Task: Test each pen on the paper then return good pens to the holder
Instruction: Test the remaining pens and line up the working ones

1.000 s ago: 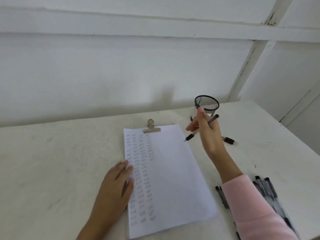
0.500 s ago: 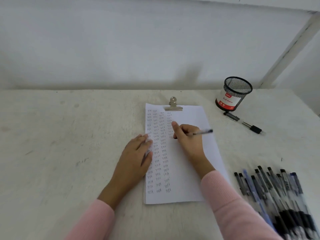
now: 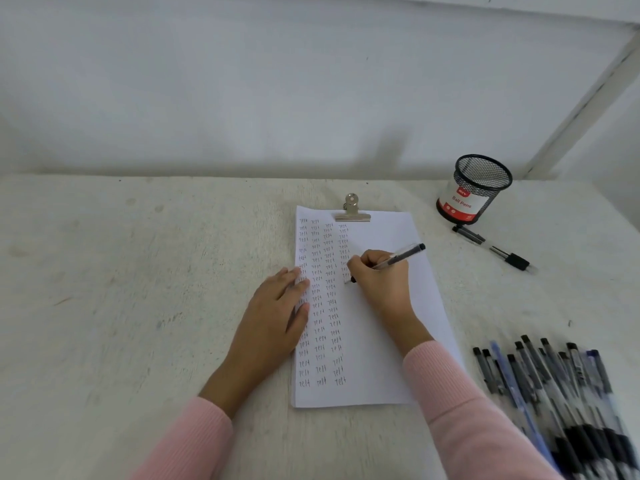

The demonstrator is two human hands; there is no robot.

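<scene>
right hand (image 3: pixel 382 284) clamped around a pen (image 3: pixel 398 259), tip on the paper (image 3: pixel 388 341) beside 4 columns of "test". left hand (image 3: pixel 277 317) flat, fingers spread, on the sheet's left edge. mesh holder (image 3: pixel 476 188) upper right; pen pile (image 3: pixel 554 393) lower right.

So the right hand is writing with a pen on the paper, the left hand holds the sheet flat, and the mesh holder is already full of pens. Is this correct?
Not quite: the mesh holder looks empty in the head view, and one pen lies on the table beside it. The rest holds: the right hand writes with a pen on the paper, and the left hand holds the sheet flat.
</scene>
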